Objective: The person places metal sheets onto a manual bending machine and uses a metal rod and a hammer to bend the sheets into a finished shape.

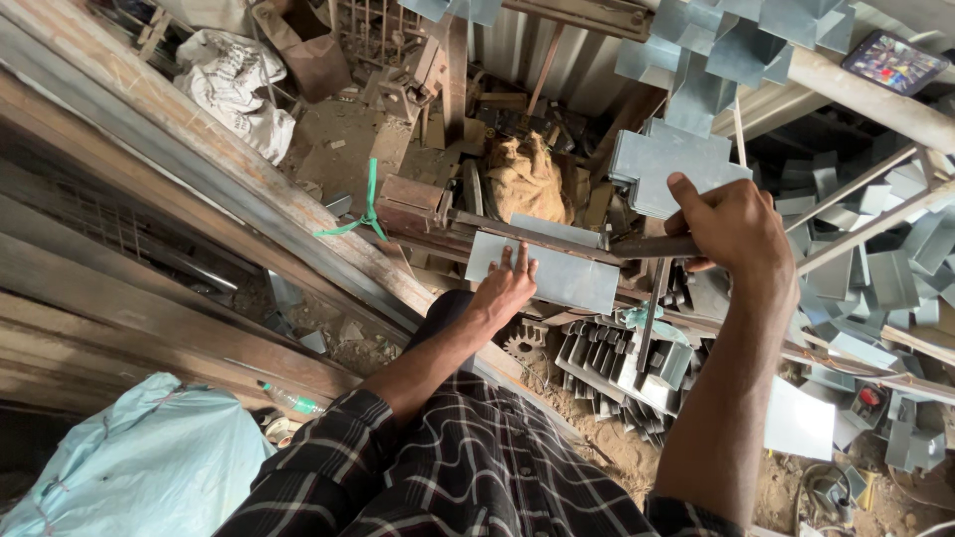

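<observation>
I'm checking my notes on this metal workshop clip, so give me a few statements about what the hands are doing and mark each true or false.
1. The left hand lies flat on a sheet-metal piece. True.
2. The right hand hangs free of everything. False: it grips a rusty metal bar that runs across the sheet.
3. Bent sheet-metal pieces are stacked below the bar. True.
4. A green strap is wound around the right wrist. False: it hangs at the long metal beam, far left of both hands.
5. The phone lies under the left hand. False: it rests at top right.
</observation>
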